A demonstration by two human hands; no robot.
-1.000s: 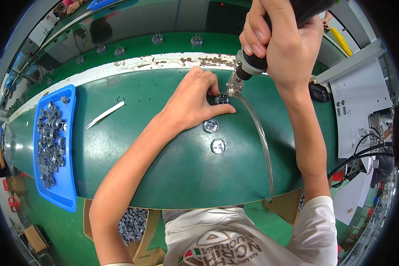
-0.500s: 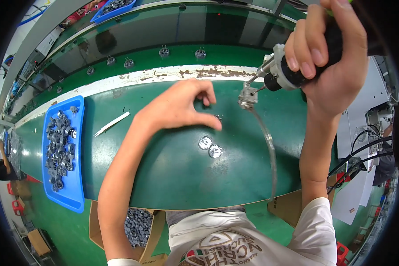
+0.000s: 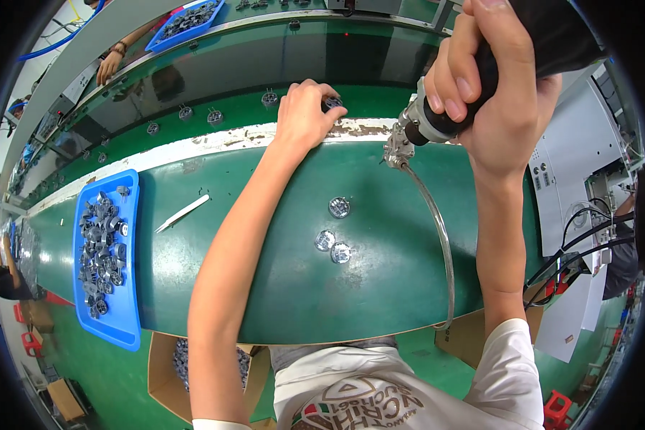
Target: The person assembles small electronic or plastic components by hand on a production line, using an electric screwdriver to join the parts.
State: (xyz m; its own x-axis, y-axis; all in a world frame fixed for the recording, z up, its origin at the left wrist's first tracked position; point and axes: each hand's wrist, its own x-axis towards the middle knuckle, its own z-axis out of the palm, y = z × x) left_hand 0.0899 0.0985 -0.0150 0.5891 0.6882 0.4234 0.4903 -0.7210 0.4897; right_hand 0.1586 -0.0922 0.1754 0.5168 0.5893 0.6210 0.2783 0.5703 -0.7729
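Note:
My left hand [image 3: 302, 118] reaches over the white rail to the green conveyor, thumb and fingers closed on a small round dark part [image 3: 332, 104]. High at the right, my right hand [image 3: 509, 107] grips a black power screwdriver [image 3: 552, 29]. Its metal nose [image 3: 399, 149] points down to the left, and a clear feed tube [image 3: 443, 240] curves from it to the table edge. On the green table below lie three round parts: one disc [image 3: 339, 208] apart, and a pair, a disc [image 3: 325, 240] touching another disc [image 3: 341, 253].
A blue tray [image 3: 133, 315] of dark round parts stands at the left, beside white tweezers [image 3: 183, 213]. Several pinned parts [image 3: 215, 117] sit along the conveyor. An open carton [image 3: 161, 362] is below the table. Another person's hand [image 3: 110, 66] shows at the far left.
My left hand has moved from above the table up to the conveyor and grips a part there. The screwdriver has shifted slightly left. The disc formerly beside my left hand is uncovered.

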